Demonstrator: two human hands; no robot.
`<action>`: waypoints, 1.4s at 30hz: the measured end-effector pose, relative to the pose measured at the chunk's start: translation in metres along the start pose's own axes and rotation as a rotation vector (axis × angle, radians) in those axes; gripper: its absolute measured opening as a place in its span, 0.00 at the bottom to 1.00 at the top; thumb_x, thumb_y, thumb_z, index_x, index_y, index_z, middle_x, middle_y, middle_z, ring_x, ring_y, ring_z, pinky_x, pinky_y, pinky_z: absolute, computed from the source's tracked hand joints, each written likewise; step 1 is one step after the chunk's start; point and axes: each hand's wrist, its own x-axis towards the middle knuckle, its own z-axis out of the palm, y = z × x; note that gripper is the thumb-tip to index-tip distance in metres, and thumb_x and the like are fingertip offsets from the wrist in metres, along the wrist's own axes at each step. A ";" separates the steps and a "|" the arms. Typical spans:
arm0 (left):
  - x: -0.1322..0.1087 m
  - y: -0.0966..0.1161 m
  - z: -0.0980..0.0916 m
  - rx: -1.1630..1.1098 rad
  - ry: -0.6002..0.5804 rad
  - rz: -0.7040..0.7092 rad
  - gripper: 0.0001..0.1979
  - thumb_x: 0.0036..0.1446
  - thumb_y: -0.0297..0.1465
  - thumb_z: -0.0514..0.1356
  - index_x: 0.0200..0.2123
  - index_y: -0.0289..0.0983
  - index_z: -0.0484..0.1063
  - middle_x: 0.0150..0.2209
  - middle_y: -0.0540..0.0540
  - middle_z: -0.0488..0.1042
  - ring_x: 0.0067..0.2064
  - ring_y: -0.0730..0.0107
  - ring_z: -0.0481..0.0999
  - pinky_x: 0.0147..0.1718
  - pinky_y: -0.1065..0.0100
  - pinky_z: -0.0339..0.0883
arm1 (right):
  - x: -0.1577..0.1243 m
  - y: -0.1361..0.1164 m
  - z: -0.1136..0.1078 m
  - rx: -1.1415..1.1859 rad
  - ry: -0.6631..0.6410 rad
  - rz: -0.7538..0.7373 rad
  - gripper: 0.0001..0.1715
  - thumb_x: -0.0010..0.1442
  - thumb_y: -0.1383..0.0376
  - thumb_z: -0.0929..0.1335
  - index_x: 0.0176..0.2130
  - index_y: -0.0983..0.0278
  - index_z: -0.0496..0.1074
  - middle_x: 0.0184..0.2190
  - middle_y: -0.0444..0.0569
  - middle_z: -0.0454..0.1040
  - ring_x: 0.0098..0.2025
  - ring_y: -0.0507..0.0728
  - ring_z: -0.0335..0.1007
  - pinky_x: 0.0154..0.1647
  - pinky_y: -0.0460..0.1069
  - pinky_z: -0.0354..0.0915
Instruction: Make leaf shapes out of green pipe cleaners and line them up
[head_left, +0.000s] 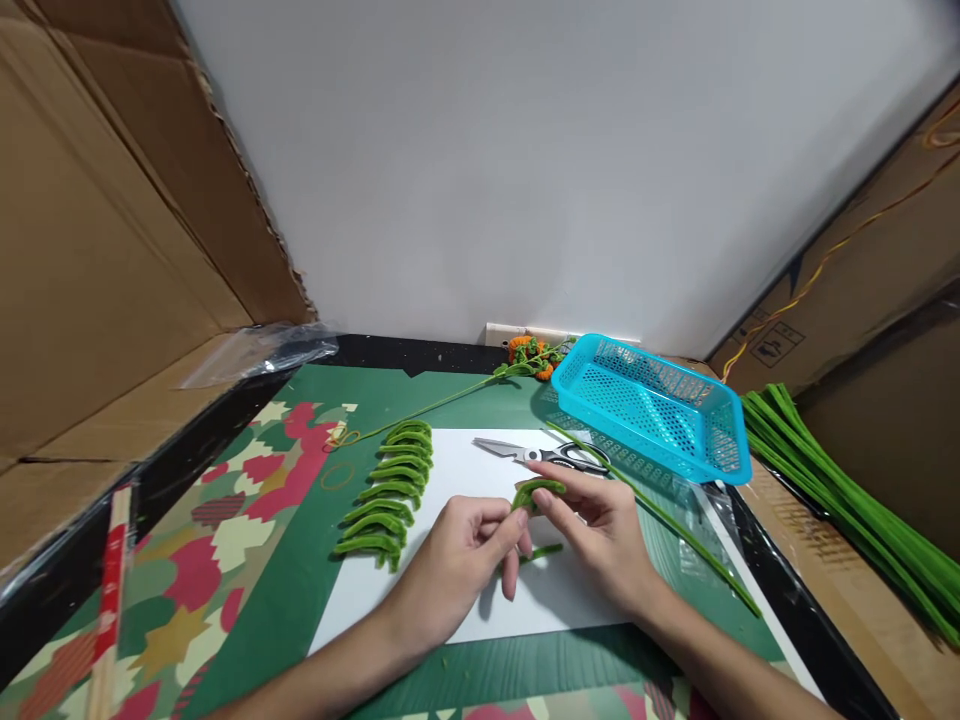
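Both my hands work over a white sheet of paper (465,470). My left hand (457,565) pinches one end of a short bent green pipe cleaner (538,490), and my right hand (600,530) grips its other end with closed fingers. A small green offcut (547,551) lies on the paper between the hands. To the left, several bent green pipe cleaner pieces (390,490) lie in a row. Scissors (544,454) with black handles rest on the paper just beyond my right hand.
A turquoise plastic basket (652,405) stands at the back right, a long green stem (660,515) running under it. A bundle of green pipe cleaners (847,500) lies at the far right. An orange-flowered stem (525,355) lies at the back. Cardboard walls stand on both sides.
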 end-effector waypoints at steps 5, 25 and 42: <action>-0.003 -0.001 0.002 0.091 -0.067 -0.005 0.24 0.69 0.46 0.59 0.27 0.35 0.77 0.14 0.51 0.72 0.17 0.76 0.60 0.22 0.73 0.53 | -0.003 0.008 0.003 -0.234 0.018 -0.337 0.16 0.69 0.71 0.71 0.54 0.61 0.82 0.37 0.50 0.87 0.33 0.56 0.85 0.36 0.46 0.78; -0.002 0.004 -0.007 0.183 0.086 0.094 0.25 0.72 0.51 0.54 0.28 0.39 0.63 0.23 0.57 0.55 0.25 0.74 0.54 0.24 0.70 0.47 | 0.009 -0.001 -0.010 0.031 -0.178 0.023 0.11 0.60 0.66 0.78 0.44 0.64 0.83 0.30 0.47 0.84 0.28 0.54 0.82 0.30 0.44 0.75; 0.001 0.002 -0.005 -0.113 -0.053 -0.081 0.23 0.70 0.52 0.57 0.32 0.40 0.63 0.21 0.59 0.60 0.16 0.81 0.50 0.14 0.76 0.41 | 0.004 -0.002 -0.010 -0.257 -0.112 -0.295 0.07 0.65 0.71 0.72 0.43 0.63 0.81 0.31 0.46 0.84 0.27 0.52 0.79 0.31 0.43 0.72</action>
